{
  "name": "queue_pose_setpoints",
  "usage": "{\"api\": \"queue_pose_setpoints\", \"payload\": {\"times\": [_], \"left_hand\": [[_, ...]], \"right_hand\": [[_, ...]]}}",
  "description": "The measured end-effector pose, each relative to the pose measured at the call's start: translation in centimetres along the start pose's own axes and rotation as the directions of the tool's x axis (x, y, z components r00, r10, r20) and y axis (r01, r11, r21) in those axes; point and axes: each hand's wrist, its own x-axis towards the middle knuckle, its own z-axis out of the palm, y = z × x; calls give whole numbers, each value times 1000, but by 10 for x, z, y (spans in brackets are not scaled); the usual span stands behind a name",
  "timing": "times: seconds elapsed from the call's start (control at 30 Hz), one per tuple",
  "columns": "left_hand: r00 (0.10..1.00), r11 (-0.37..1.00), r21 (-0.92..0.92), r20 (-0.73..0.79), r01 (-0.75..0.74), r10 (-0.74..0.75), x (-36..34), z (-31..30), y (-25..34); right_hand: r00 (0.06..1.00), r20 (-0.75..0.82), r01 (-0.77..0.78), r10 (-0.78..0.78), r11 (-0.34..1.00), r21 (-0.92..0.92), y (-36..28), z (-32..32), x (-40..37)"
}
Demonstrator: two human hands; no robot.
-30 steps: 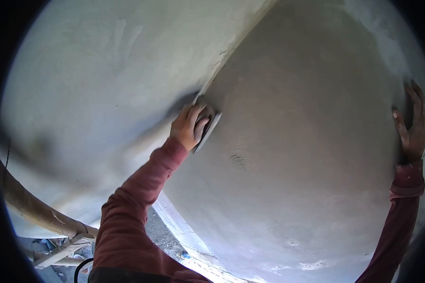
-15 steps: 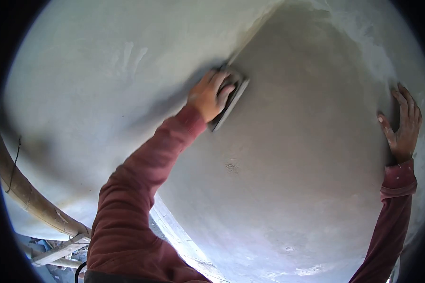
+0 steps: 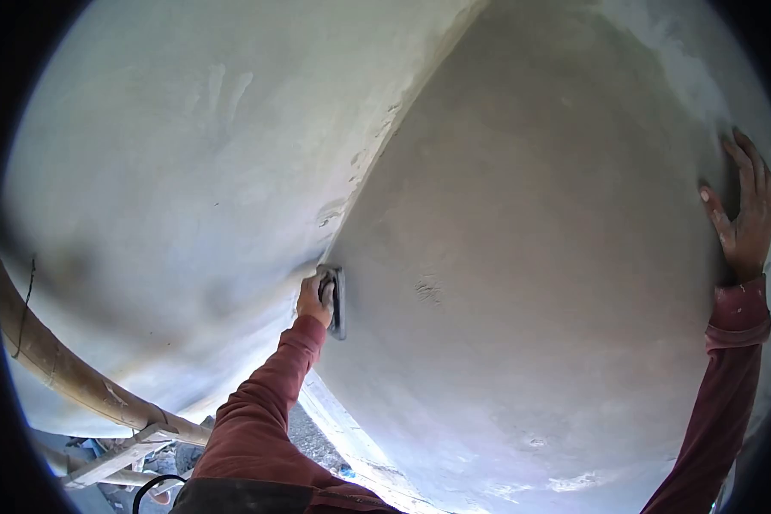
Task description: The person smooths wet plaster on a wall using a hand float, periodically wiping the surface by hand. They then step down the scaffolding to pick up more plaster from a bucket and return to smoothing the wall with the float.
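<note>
My left hand is closed round the grip of a plastering float. The float's flat plate lies against the grey plastered wall, close to the corner line with the paler surface on the left. Part of the grip is hidden by my fingers. At the far right, my right hand rests on the wall with its fingers spread and holds nothing. A small rough patch marks the plaster to the right of the float.
A curved bamboo pole crosses the lower left, with a dark wire round it. Below it, a wooden crosspiece joins other poles. Past the wall's pale lower edge, gravelly ground shows.
My left hand has brought the float down and to the left along the corner, and the float now stands more upright. My right hand stays spread on the wall, slightly shifted in view.
</note>
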Motion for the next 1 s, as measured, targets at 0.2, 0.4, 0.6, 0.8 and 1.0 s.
{"api": "queue_pose_setpoints", "payload": {"times": [0.2,0.4,0.6,0.8,1.0], "left_hand": [[965,955,-268,-255,-127,57,74,13,163],[990,992,-128,-139,-6,-12,25,16,106],[972,929,-292,-121,-229,202,24,5,171],[898,887,-150,-123,-437,421,30,0,193],[874,905,-55,-292,-422,389,117,-4,175]], "right_hand": [[999,34,-31,27,992,124,-2,0,2],[997,80,-26,14,987,157,2,0,1],[997,-66,46,-44,998,29,-12,-2,13],[993,-100,65,-55,993,101,-7,5,10],[996,-43,82,-78,993,82,-5,5,10]]}}
